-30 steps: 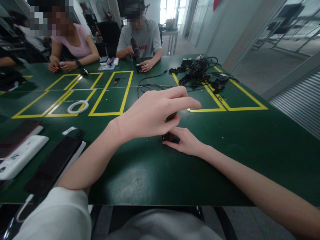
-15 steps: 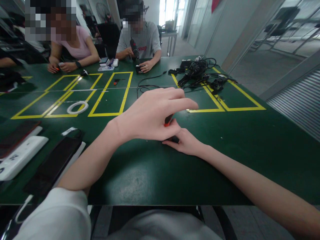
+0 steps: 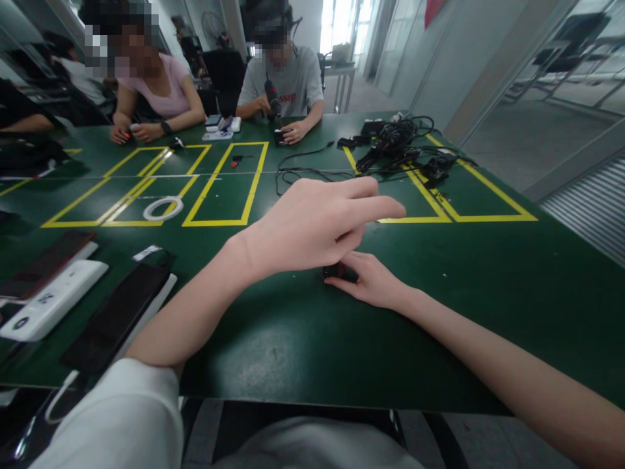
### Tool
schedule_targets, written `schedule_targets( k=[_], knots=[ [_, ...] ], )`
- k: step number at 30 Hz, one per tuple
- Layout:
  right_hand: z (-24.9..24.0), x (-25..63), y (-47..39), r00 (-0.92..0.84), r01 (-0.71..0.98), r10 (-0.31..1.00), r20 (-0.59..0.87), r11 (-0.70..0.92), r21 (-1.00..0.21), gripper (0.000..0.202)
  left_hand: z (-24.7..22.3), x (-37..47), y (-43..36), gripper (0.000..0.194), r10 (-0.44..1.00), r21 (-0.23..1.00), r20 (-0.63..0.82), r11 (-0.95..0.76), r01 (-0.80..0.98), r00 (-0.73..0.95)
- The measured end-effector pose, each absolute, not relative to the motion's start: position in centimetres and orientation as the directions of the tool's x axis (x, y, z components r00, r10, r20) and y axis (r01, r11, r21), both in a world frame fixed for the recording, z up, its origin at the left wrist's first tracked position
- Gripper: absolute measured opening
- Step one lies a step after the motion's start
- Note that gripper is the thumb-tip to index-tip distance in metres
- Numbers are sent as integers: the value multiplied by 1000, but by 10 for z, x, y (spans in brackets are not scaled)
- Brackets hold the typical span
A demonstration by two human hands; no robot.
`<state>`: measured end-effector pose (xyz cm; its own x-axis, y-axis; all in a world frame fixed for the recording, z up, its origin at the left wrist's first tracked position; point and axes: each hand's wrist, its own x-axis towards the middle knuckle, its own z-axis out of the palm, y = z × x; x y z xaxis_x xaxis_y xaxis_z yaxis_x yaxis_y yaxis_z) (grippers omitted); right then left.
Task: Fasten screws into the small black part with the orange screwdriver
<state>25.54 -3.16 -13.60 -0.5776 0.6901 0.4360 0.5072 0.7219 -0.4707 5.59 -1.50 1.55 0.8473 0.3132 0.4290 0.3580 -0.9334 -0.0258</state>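
On the green table (image 3: 273, 365), my right hand (image 3: 374, 277) has its fingers wrapped round a small black object (image 3: 340, 271), partly hidden by both hands. Just above it my left hand (image 3: 317, 221) is bent at the wrist, with the thumb drawn towards the fingers and one finger reaching out to the right. Whatever lies between the left thumb and fingers is hidden by the hand.
Power strips (image 3: 56, 299) and a black phone-like slab (image 3: 117, 316) lie at the left. A white ring (image 3: 163, 208) sits near yellow tape outlines. Tangled black cables (image 3: 398, 140) are at the back right. Across the table a person (image 3: 300, 71) holds a drill (image 3: 272, 98).
The whole view has shifted slightly, with the table and hands further right. The orange part seen between my hands earlier is now out of sight.
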Motion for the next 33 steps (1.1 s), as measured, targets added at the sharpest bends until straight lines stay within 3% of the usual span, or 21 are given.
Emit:
schedule_targets(
  k=[7, 33],
  knots=[
    [-135, 256, -31, -582, 511, 700, 414, 711, -483, 13, 16, 54, -12, 45, 259, -80, 448, -942, 327, 856],
    [-137, 255, -28, -600, 517, 678, 424, 733, -442, 17, 17, 53, -14, 46, 270, -73, 426, -941, 330, 863]
  ],
)
